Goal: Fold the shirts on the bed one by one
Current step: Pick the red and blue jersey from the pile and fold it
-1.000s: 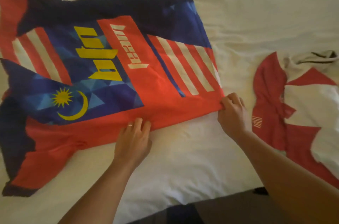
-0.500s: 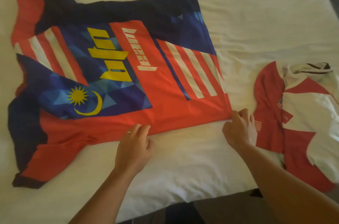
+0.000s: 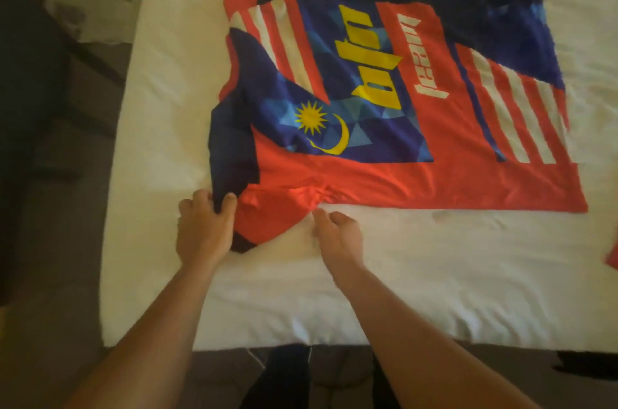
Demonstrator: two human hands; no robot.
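While one red-and-blue shirt (image 3: 394,100) lay spread flat on the white bed (image 3: 434,274), two bare hands worked at its near edge. A second red garment (image 3: 612,256) showed only as a sliver at the bed's right edge, well apart from both hands. Left of the bed ran a stretch of floor (image 3: 67,174) with a dark piece of furniture (image 3: 23,74); nothing lay between the hands and the shirt.

The left hand (image 3: 204,228) gripped the dark cuff of the near sleeve, fingers (image 3: 197,199) and thumb curled round the cloth. The right hand (image 3: 337,234) rested on the sheet just beside the bunched red underarm seam, fingers loosely bent and holding nothing; contact with the cloth could not be confirmed. The shirt body extended beyond and to the right of both hands.
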